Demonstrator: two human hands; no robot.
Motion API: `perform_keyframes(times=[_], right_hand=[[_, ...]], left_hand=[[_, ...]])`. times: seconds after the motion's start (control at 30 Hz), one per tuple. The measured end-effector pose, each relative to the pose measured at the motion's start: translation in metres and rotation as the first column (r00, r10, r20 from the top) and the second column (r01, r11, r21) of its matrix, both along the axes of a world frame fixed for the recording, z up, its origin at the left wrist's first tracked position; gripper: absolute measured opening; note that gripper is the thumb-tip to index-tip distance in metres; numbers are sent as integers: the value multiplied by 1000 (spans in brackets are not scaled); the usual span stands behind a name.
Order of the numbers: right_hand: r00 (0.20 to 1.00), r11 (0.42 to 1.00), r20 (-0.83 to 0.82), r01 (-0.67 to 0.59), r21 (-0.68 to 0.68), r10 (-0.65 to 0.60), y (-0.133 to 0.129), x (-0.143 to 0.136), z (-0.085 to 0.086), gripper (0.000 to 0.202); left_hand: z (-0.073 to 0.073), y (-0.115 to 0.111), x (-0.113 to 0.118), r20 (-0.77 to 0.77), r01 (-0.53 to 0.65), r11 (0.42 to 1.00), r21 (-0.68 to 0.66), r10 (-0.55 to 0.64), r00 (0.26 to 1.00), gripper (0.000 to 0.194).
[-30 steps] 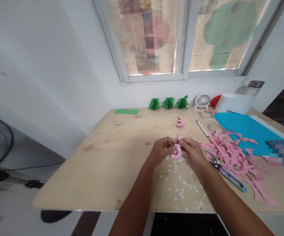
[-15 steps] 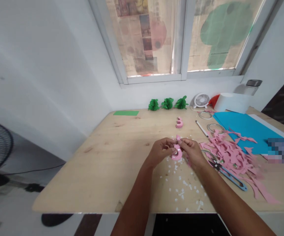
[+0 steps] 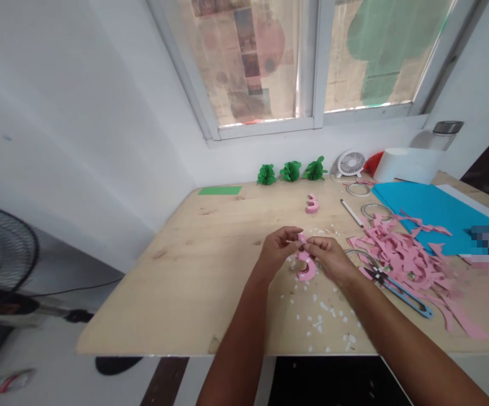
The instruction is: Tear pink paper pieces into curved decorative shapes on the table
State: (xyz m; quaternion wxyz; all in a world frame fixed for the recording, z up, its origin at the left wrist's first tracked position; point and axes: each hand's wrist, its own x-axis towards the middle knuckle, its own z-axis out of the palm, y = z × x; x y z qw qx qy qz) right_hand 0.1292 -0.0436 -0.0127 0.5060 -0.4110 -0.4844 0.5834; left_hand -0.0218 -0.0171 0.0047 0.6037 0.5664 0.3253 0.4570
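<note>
Pink cutout (image 3: 311, 269) shows 1 curled hook below; left hand (image 3: 278, 248) and right hand (image 3: 329, 257) pinch its top, grip closed.

Over here the tabletop (image 3: 163, 304) is knotted wood, smooth and barely glossy. The nearer curved pink piece (image 3: 309, 274) and the pink scraps (image 3: 413, 260) look matt, paper or foam, I can't tell which. The 3 green ornaments (image 3: 290, 171) are ruffled paper; the mini fan (image 3: 351, 163), smooth plastic; the bottle cap (image 3: 448, 127), shiny metal.
</note>
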Motion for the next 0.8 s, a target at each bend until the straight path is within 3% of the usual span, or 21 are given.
perform_keyframes(times=[0.3, 0.43, 0.63, 0.8], right_hand=[[987, 996, 152, -55, 66, 44, -2, 0, 1, 32], [978, 995, 207, -56, 78, 39, -1, 0, 1, 34], [960, 990, 273, -97, 103, 66, 0, 1, -1, 36], [960, 991, 271, -105, 86, 78, 0, 0, -2, 34]], left_hand=[[2, -2, 4, -49, -102, 994, -48, 99, 994, 15], [-2, 1, 3, -8, -85, 991, -101, 85, 996, 16], [-6, 3, 1, 136, 30, 949, -313, 14, 991, 19], [-9, 4, 1, 109, 5, 946, -323, 32, 994, 22]])
